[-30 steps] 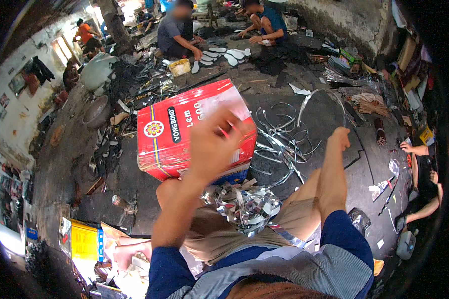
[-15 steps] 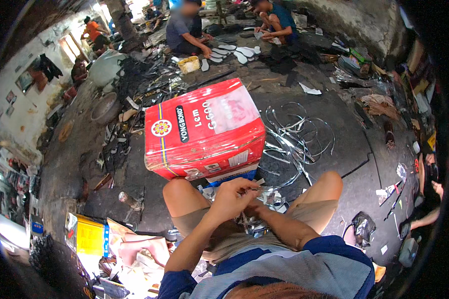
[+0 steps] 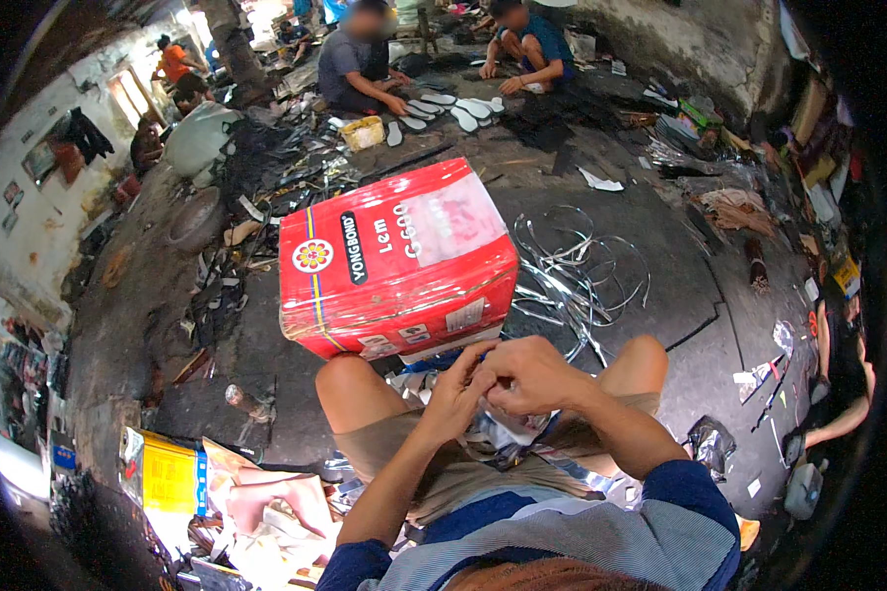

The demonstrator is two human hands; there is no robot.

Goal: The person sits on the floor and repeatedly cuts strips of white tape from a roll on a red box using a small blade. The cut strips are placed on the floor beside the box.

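Observation:
Between my knees, my left hand (image 3: 453,396) and my right hand (image 3: 535,374) meet with fingers pinched together. Whatever they grip is too small or hidden to make out. Just beyond them stands a big red carton (image 3: 394,258) with a flower emblem on its top. A loose tangle of shiny silver strips (image 3: 586,286) lies on the floor to the carton's right. Below my hands, shiny scraps (image 3: 508,433) lie in my lap area, partly covered by my wrists.
Two people crouch at the far side around pale sole-shaped pieces (image 3: 465,116) and a yellow container (image 3: 363,132). Left of my legs are a yellow box (image 3: 170,478) and pale sheet scraps (image 3: 284,507). A black plastic bag (image 3: 710,443) lies at the right.
My right hand has come up from low between my knees to meet my left hand, which has shifted slightly nearer me. The far right person's hands have lowered to the floor.

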